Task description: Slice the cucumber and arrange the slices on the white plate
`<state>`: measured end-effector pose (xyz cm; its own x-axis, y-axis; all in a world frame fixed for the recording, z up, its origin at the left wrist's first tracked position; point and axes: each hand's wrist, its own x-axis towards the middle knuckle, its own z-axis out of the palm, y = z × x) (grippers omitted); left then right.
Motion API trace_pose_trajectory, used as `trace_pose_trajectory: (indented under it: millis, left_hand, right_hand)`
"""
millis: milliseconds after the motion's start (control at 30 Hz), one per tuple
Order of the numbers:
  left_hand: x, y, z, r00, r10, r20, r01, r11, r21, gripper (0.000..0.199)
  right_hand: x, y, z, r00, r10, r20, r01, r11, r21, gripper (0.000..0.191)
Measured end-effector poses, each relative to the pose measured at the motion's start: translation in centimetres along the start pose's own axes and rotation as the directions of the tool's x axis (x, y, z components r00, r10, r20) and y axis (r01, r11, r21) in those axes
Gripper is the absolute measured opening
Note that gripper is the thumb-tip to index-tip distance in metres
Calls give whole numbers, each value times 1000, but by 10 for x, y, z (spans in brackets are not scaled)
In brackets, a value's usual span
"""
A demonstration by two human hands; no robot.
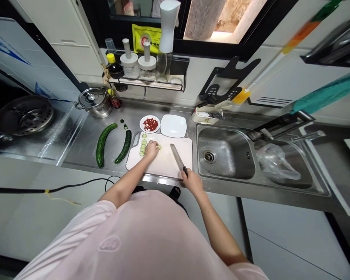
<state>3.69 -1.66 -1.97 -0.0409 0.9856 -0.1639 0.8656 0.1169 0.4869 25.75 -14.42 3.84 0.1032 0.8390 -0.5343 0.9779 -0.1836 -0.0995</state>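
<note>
My right hand (191,182) grips the black handle of a kitchen knife (177,157), whose blade lies over the right part of a white cutting board (163,165). On the board's left side my left hand (151,151) is closed, its fingertips at a pale green cucumber slice (159,147). More cucumber slices (142,147) form an overlapping row just left of that hand. Left of the board lie a cut length of cucumber (124,147) and a longer whole cucumber (105,144). Small dark end pieces (125,126) rest behind them.
Behind the board stand a plate of chopped red pieces (150,124) and a white square plate (173,126). A double sink (226,155) is to the right, a lidded steel pot (95,102) at back left. A seasoning rack (147,81) hangs above; a wok (22,114) sits far left.
</note>
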Motion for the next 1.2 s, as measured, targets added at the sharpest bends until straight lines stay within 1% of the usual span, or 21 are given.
trace_pose_trajectory:
  millis: [167, 267, 367, 467, 567, 633, 733, 833, 933, 1200]
  left_hand:
    - [8, 4, -2, 996, -78, 51, 82, 992, -100, 12]
    - [7, 4, -1, 992, -121, 46, 127, 975, -182, 12]
    - [-2, 1, 1, 990, -136, 18, 137, 959, -249, 15]
    - [-18, -4, 0, 993, -121, -14, 111, 950, -291, 15]
    - [-38, -12, -3, 987, -158, -32, 144, 952, -271, 15]
    - [-50, -19, -8, 976, -215, -37, 200, 950, -239, 16]
    - [-60, -32, -15, 961, -265, -72, 246, 946, -210, 17]
    - [-66, -45, -19, 951, -279, -129, 253, 949, -189, 17]
    - [-69, -55, -22, 941, -299, -161, 275, 949, -155, 17]
    - [-72, -68, -23, 931, -288, -222, 276, 957, -84, 14]
  right_hand:
    - [5, 0, 0, 1000, 11, -7, -11, 1000, 6, 45]
    - [8, -1, 1, 1000, 8, -9, -8, 1000, 12, 45]
    - [10, -1, 1, 1000, 2, -10, -1, 1000, 9, 45]
    - [12, 0, 2, 1000, -6, -4, 6, 1000, 5, 45]
    - [13, 0, 4, 1000, -13, -7, 13, 1000, 6, 45]
    - [14, 0, 5, 1000, -18, -17, 18, 1000, 7, 45]
    - [15, 1, 6, 999, -22, -29, 22, 1000, 10, 45]
    - [16, 1, 7, 999, -21, -28, 22, 1000, 16, 45]
    - [16, 1, 7, 1000, -12, -20, 12, 1000, 26, 45]
    - [18, 2, 12, 999, -10, -43, 11, 999, 32, 44]
